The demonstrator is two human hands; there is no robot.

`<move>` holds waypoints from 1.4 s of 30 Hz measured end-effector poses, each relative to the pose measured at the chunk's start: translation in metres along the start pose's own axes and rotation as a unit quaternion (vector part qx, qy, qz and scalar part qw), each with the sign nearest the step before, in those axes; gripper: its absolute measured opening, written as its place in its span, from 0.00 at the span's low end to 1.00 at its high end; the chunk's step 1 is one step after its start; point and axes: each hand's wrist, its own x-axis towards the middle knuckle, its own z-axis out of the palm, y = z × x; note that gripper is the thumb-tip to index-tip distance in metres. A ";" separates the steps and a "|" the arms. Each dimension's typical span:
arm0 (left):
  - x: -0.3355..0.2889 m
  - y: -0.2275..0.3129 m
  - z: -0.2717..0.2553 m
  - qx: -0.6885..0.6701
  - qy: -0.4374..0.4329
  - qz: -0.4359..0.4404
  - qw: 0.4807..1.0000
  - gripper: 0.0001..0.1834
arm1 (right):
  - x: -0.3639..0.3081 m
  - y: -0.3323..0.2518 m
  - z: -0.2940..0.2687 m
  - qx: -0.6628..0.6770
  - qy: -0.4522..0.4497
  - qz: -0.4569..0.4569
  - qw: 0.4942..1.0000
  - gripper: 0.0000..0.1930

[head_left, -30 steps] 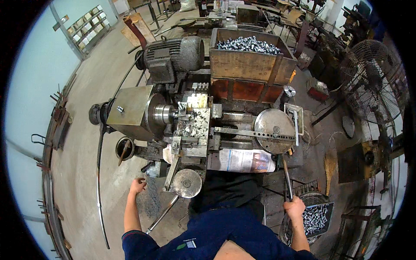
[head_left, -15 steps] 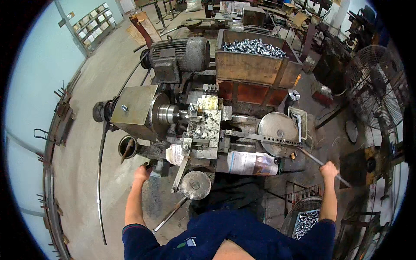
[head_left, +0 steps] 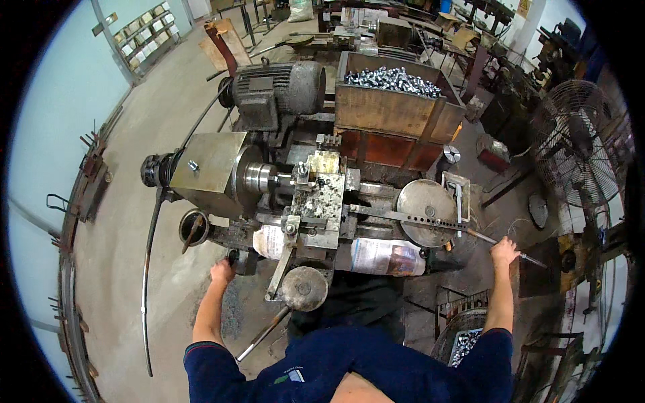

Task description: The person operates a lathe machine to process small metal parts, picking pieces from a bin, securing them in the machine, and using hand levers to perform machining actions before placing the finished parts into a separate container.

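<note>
A metal lathe stands in front of me. My right hand [head_left: 504, 252] is wrapped round the long lever [head_left: 482, 236], whose tip sticks out past my fingers. The lever joins a flat bar with a row of holes [head_left: 430, 219], lying across a round metal disc [head_left: 426, 201]. At the left front, my left hand [head_left: 222, 270] is closed at a small dark piece [head_left: 233, 256] beside the lathe bed; its fingertips are partly hidden. Between my hands are the cross slide [head_left: 322, 201], the chuck [head_left: 259, 178] and a second round disc [head_left: 304, 289] with a handle [head_left: 263, 333].
A big motor [head_left: 289, 94] sits behind the headstock [head_left: 208, 164]. A wooden box [head_left: 383, 111] holding many shiny metal pieces stands at the back. To the right is a standing fan [head_left: 578, 144]. A basket [head_left: 447, 342] with metal parts is near my right elbow. A pot [head_left: 195, 227] hangs left.
My right hand has moved a little away from me and to the left, swinging the lever's outer end away from me. My left hand stays at nearly the same place, by the dark piece.
</note>
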 end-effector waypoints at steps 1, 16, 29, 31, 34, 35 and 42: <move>-0.005 -0.001 -0.001 -0.026 -0.015 -0.018 0.999 0.20 | -0.006 -0.012 -0.019 0.030 -0.091 0.010 0.995 0.30; -0.032 -0.101 -0.166 -0.300 0.212 0.020 0.930 0.13 | -0.155 -0.244 -0.267 0.456 0.221 -0.619 0.600 0.25; -0.157 -0.047 -0.160 -0.090 0.332 -0.254 0.904 0.22 | -0.238 -0.398 -0.319 0.112 0.092 -0.713 0.686 0.12; -0.156 -0.043 -0.163 -0.112 0.299 -0.250 0.914 0.21 | -0.234 -0.400 -0.315 0.111 0.099 -0.710 0.688 0.11; -0.152 -0.062 -0.162 -0.149 0.261 -0.206 0.931 0.19 | -0.237 -0.391 -0.318 0.097 0.124 -0.714 0.682 0.10; -0.147 -0.064 -0.166 -0.125 0.248 -0.170 0.945 0.19 | -0.233 -0.384 -0.321 0.087 0.126 -0.713 0.684 0.12; -0.106 -0.108 -0.150 -0.422 0.143 -0.087 0.891 0.13 | -0.144 -0.329 -0.354 0.198 0.233 -0.636 0.709 0.14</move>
